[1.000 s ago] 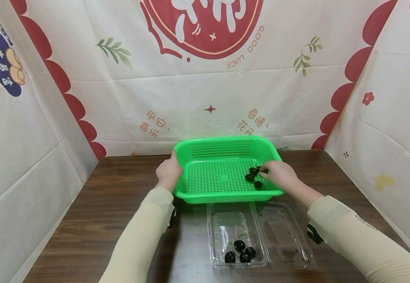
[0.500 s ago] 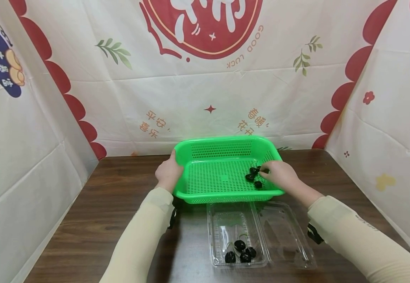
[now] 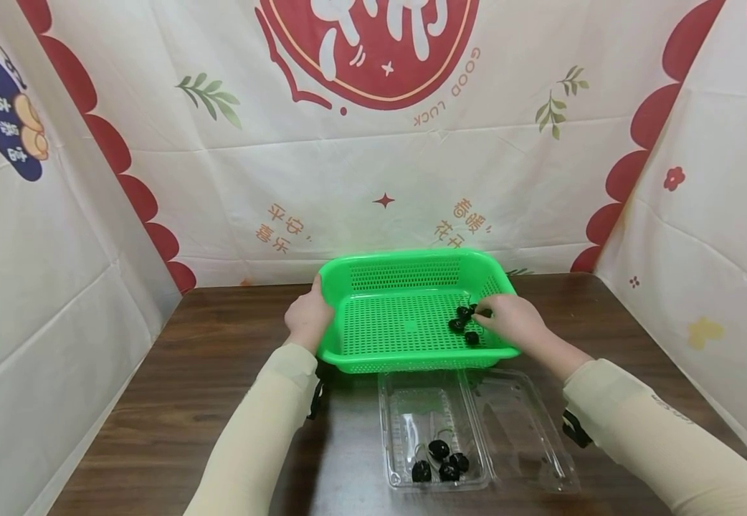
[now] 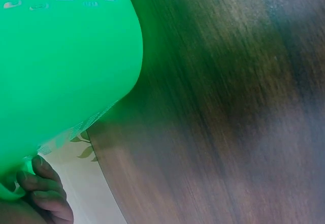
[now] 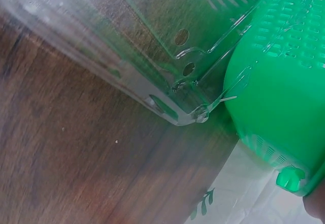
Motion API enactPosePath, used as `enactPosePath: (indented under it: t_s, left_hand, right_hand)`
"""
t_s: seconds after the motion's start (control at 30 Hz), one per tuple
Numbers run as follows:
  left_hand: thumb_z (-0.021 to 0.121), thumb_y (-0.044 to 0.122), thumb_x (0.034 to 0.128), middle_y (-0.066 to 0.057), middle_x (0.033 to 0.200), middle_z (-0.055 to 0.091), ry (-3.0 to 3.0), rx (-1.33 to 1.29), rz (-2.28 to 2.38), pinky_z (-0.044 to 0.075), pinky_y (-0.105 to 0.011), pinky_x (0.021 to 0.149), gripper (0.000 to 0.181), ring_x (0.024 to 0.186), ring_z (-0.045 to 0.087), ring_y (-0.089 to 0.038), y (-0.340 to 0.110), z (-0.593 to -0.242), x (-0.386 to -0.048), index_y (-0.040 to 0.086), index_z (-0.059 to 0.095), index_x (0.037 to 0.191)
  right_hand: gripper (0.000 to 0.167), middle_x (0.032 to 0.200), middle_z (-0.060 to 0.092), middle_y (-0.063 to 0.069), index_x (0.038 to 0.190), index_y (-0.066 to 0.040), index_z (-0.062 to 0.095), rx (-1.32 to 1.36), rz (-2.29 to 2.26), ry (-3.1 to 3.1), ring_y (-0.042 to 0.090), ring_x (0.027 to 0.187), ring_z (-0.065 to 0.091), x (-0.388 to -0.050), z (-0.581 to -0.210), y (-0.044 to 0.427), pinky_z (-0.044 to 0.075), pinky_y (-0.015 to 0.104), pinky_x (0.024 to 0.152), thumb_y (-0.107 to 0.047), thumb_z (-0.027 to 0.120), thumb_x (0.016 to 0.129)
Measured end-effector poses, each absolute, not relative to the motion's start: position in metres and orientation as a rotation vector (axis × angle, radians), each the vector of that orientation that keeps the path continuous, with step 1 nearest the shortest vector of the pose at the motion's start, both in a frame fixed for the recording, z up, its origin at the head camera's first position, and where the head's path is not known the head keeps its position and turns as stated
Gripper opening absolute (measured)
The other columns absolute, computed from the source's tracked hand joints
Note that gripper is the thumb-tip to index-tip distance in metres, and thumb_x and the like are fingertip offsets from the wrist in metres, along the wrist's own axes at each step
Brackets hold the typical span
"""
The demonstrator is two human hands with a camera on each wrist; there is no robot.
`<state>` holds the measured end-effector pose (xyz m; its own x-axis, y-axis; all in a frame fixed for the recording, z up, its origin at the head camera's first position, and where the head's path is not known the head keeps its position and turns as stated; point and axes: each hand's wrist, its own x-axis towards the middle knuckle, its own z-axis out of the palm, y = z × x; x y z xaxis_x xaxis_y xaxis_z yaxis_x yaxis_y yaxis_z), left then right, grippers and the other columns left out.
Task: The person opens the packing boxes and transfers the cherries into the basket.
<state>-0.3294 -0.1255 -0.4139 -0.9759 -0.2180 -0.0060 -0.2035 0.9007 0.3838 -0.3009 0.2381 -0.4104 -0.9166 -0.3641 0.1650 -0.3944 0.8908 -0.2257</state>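
A green plastic basket [image 3: 406, 362] with slotted walls stands at the back of the table. My left hand [image 3: 307, 315] grips its left rim, and the left wrist view shows the fingers [image 4: 48, 191] curled around that rim. Inside the basket at the right lie several dark cherries [image 3: 457, 325]. My right hand [image 3: 509, 317] reaches over the right rim, with thumb and fingertips pinched together on a cherry among them; the fingers partly hide it. In front of the basket, a clear plastic box [image 3: 415, 416] holds several more dark cherries [image 3: 439, 450] with stems.
The box's clear lid [image 3: 518, 430] lies folded out to the right on the brown wooden table [image 3: 219, 358]. A printed white cloth [image 3: 322, 172] hangs behind the table and along both sides. The basket stands close to the back cloth and touches or overhangs the box's far edge.
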Motion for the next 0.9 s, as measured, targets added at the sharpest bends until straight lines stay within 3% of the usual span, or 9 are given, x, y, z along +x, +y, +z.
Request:
enactPosePath:
  t_s: [0.9]
  left_hand:
    - [0.058, 0.013, 0.09, -0.008, 0.073, 0.06, -3.026, 0.345, -0.609, 0.041, -0.036, 0.051, 0.079, 0.062, 0.055, -0.023, -0.1256, -0.4133, -0.3299, 0.027, 0.019, 0.158]
  right_hand:
    - [0.017, 0.098, 0.071, 0.005, 0.103, -0.009, 0.075, 0.69, 0.286, -2.884, 0.025, 0.087, 0.066, -0.2973, -0.4049, 0.2361, 0.053, 0.045, 0.07, -0.019, 0.066, 0.093]
